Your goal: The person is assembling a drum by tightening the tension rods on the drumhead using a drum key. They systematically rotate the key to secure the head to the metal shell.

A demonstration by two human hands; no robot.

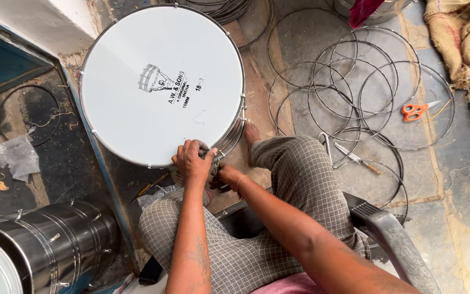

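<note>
Figure. View from my head, looking down past my knees. The large round drum with a white skin and bright steel shell point(161, 81) stood on the floor in front of my chair, its near rim tilted towards me. My left hand point(191, 160) was closed over that near rim, knuckles up, beside a small metal tuning fitting point(217, 158) on the hoop. My right hand point(225, 177) lay just below and to the right of it, curled in under the rim; whether it gripped a tool I could not tell, since the fingers were hidden. In my judgement the work at such a fitting goes best with the left hand pinning the hoop flat while the right turns in small, even amounts, so the skin is not pulled askew. To my right, thin steel wire hoops point(354, 87) lay overlapping on the floor, with orange-handled scissors point(415, 110) among them. A second steel drum shell point(50, 245) lay on its side at lower left.
</note>
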